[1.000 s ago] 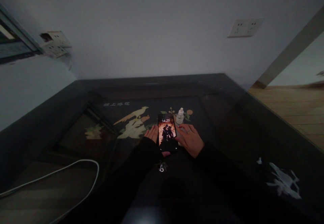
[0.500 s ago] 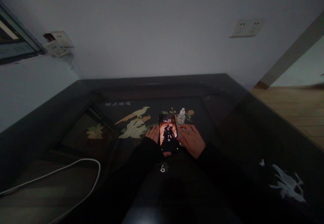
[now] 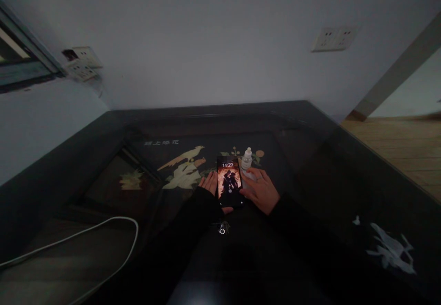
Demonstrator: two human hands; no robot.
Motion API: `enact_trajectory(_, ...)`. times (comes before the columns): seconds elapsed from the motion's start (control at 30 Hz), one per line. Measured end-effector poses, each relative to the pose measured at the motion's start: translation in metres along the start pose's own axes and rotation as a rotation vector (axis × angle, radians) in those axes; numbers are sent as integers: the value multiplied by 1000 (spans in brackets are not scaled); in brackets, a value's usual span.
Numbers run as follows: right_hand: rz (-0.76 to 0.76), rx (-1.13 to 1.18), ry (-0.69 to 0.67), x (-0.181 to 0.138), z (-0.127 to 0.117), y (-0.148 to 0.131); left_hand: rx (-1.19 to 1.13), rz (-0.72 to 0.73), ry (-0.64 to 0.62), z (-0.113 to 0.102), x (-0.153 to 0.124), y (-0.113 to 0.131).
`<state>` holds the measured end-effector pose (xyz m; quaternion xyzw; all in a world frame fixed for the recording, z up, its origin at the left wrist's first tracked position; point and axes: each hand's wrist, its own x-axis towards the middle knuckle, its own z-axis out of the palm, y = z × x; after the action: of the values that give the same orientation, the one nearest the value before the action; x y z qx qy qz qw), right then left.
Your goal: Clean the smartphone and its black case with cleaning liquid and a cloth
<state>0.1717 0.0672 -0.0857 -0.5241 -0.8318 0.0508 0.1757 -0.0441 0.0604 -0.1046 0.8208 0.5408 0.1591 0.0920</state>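
A phone [image 3: 229, 182] with a lit lock screen lies on a dark glass-topped table [image 3: 310, 158], in the middle of the view. My left hand [image 3: 209, 184] holds its left edge, with the thumb under its near end. My right hand [image 3: 259, 189] rests flat beside its right edge, fingers stretched out over something pale on the table. A small white dropper bottle [image 3: 246, 158] stands upright just beyond the right hand's fingertips. Both arms wear dark sleeves.
The tabletop carries a painted bird [image 3: 182, 158] and flowers under the glass. A white cable [image 3: 86, 236] curves across the near left. A small metal charm [image 3: 222, 228] hangs near my left wrist. Wall sockets [image 3: 332, 37] sit on the back wall; wooden floor [image 3: 403, 149] lies to the right.
Nothing has moved on the table; only the view has shifted slightly. Both hands stay beside the phone.
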Motion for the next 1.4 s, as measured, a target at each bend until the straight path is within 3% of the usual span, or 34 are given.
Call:
enact_trajectory(0.17, 2, 18, 12, 0, 1, 1, -15, -4, 9, 0, 1, 1)
enact_trajectory(0.47, -25, 139, 194, -1, -1, 3, -124, -13, 109, 7, -1, -3)
enact_trajectory(0.7, 141, 236, 346, 32, -47, 22, -172, -36, 322, -20, 21, 6)
enact_trajectory(0.83, 230, 207, 303, 65, -67, 18, -106, -71, 144, -25, 65, 34)
enact_trajectory(1.03, 356, 41, 224, 81, -65, -2, -69, -167, -30, -8, 124, 61)
enact_trajectory(1.23, 333, 17, 154, 81, -65, -6, -69, -183, -179, -6, 133, 56)
enact_trajectory(1.4, 269, 91, 107, 82, -67, 1, -140, -161, -188, -9, 127, 55)
